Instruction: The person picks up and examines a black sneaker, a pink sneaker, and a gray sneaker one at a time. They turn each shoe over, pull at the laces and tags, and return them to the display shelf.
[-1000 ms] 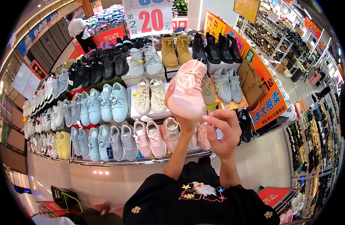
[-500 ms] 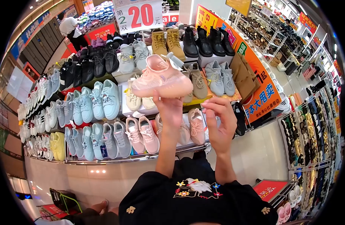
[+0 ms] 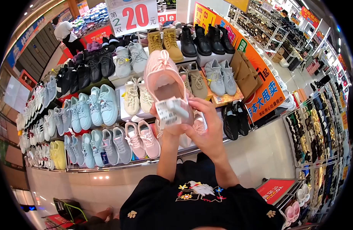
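Observation:
A pink sneaker (image 3: 163, 71) is held up in front of me, toe pointing away and its opening facing me. My left hand (image 3: 171, 129) grips it from below at the heel, mostly hidden by the shoe and tag. A white price tag (image 3: 168, 112) with a barcode hangs over the heel. My right hand (image 3: 208, 130) has its thumb and fingers around the heel's right side, close to the tag. Behind the raised shoe, cream sneakers (image 3: 131, 97) and tan sneakers (image 3: 198, 82) sit on the display.
Rows of shoes fill the tiered rack: light blue sneakers (image 3: 107, 103), pink sneakers (image 3: 148, 138), black boots (image 3: 202, 41). A price sign (image 3: 134, 17) stands above. A brown paper bag (image 3: 243, 76) is at the right. Another person (image 3: 64, 31) stands far left.
The sneaker has turned from side-on to toe-away, with its opening and tag now facing me. My right hand has moved left from beside it onto the heel.

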Motion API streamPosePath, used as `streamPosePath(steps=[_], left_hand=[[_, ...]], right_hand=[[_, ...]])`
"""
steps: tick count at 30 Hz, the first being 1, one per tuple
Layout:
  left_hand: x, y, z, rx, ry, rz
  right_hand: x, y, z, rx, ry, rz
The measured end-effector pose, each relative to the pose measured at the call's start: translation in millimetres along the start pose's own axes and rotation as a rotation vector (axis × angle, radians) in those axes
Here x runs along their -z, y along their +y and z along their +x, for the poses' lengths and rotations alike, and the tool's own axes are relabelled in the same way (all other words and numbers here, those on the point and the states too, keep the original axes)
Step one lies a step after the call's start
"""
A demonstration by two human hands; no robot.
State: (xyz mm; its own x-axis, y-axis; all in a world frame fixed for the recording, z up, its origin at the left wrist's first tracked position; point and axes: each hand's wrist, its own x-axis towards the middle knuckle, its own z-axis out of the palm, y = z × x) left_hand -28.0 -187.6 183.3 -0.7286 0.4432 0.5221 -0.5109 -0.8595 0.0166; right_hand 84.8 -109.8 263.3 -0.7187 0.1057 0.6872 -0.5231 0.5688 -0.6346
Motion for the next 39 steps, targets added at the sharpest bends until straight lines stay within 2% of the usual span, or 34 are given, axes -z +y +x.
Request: streamPosePath(steps=[2,5,9,11,12,14,17,18,19,21,22,23,26,27,29,30,32,33,35,36,38,39], left_hand=[[0.6,-4.6,-1.0,-0.042,-0.003,0.075],[-30.8,-8.7,-0.4,-0.026,0.029,-0.010],[-25.1,-5.9,-0.5,-0.120,0.097,0.101],[-29.3,-7.7,-4.3,-0.194,0.093,0.627],[-33.3,-7.8,-6.2,-0.184,0.103,0.626],[-40.7,-6.2,-5.4,-0.080,0.064,0.127],[-36.1,-6.6,-0.7,-0.155,-0.028,0.059],[0.1,2.2,0.6,-0.028,-0.126,-0.058],[11.0,12.2,5.0,-0.035,-0.133,-0.061],[21.6,26.5,10.3,0.207,-0.308,0.064],[20.0,19.5,-10.4,-0.063,0.287,-0.048],[24.9,19.1,-9.7,-0.060,0.290,-0.052],[14.6,12.3,-22.3,0.209,-0.025,-0.275],[17.9,9.1,-27.1,0.193,0.086,-0.345],[16.8,0.1,-31.6,0.066,0.097,-0.143],[8.1,-3.1,-28.0,0.064,0.095,-0.145],[-7.9,-8.2,-18.2,-0.041,0.024,0.360],[-10.2,-9.5,-14.5,-0.039,0.022,0.358],[-13.2,-11.7,-10.9,-0.063,0.296,0.141],[-20.2,-13.1,-7.8,-0.055,0.304,0.142],[-34.7,-15.2,1.4,-0.099,0.064,0.090],[-32.9,-13.6,4.6,-0.099,0.057,0.093]], right_hand=[[-0.7,0.7,-2.1,-0.011,0.003,0.036],[-1.5,-1.1,-0.1,0.015,0.000,0.063],[-1.8,-1.5,6.7,0.044,-0.009,0.086],[-2.6,-1.7,4.4,0.043,-0.001,0.096],[-3.0,-3.5,2.7,0.031,0.001,0.106],[-3.6,-3.1,0.2,0.014,0.007,0.116],[-3.9,1.5,-0.2,0.064,-0.057,0.126],[-2.8,1.6,-0.7,0.047,-0.108,0.129],[-1.1,1.8,0.7,0.034,-0.158,0.130],[2.2,-0.6,1.9,0.031,-0.156,0.124],[3.2,0.0,4.8,0.026,-0.148,0.121],[3.1,0.9,6.9,0.021,-0.148,0.117],[2.9,-2.4,2.0,0.040,0.009,0.094],[2.9,-2.3,0.8,0.016,0.009,0.091],[3.5,-1.1,3.4,0.069,0.066,0.094],[4.7,-2.0,5.0,0.081,0.068,0.071],[5.7,0.0,4.5,0.074,0.061,0.067],[6.1,1.5,3.8,0.059,0.057,0.065],[5.9,3.6,2.1,0.038,0.063,0.074],[5.5,4.7,0.4,0.020,0.067,0.088],[5.1,9.1,-1.1,0.026,0.031,0.113],[5.2,10.8,1.1,0.049,-0.010,0.139]])
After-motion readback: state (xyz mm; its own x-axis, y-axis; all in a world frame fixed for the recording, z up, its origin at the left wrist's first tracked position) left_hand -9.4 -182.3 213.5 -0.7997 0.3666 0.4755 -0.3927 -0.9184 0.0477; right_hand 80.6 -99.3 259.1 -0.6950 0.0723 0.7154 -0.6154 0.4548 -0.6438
